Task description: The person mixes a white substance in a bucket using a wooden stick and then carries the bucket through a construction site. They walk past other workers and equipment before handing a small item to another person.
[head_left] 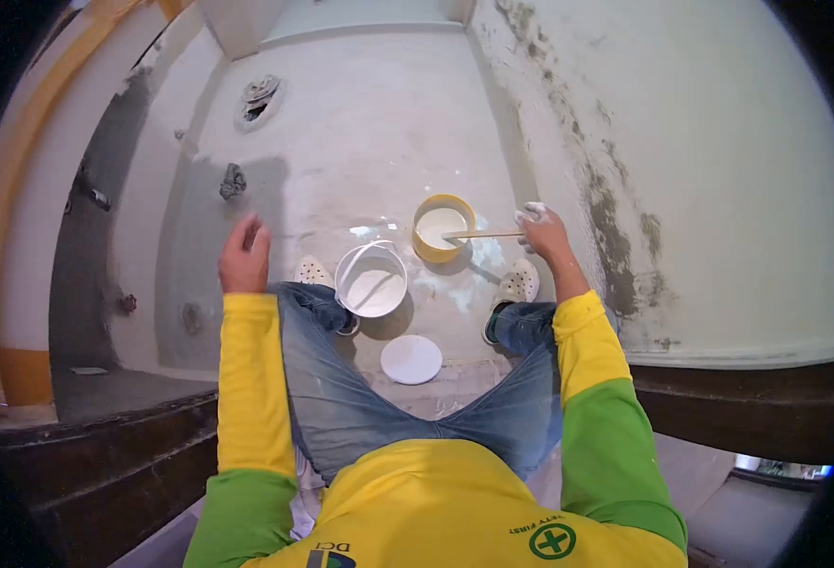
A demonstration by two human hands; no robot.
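My right hand (542, 232), its fingers smeared with white, is closed around one end of a thin wooden stick (493, 234). The stick's other end reaches into a yellow bucket (418, 241) that holds white liquid; whether the dipped end carries bristles is hidden. My left hand (244, 256) hangs in the air over my left knee, thumb apart from the loosely bent fingers, with nothing seen in it. Nearest to it is a white bucket (343, 289) with its handle up, containing something white. A round white lid (411, 360) lies on the floor between my legs.
White splashes mark the pale floor (379, 123) around the buckets. My light perforated shoes (521, 280) stand either side. A dark crumpled lump (233, 181) and a rough hole (260, 97) are at left. A stained wall (710, 170) rises on the right.
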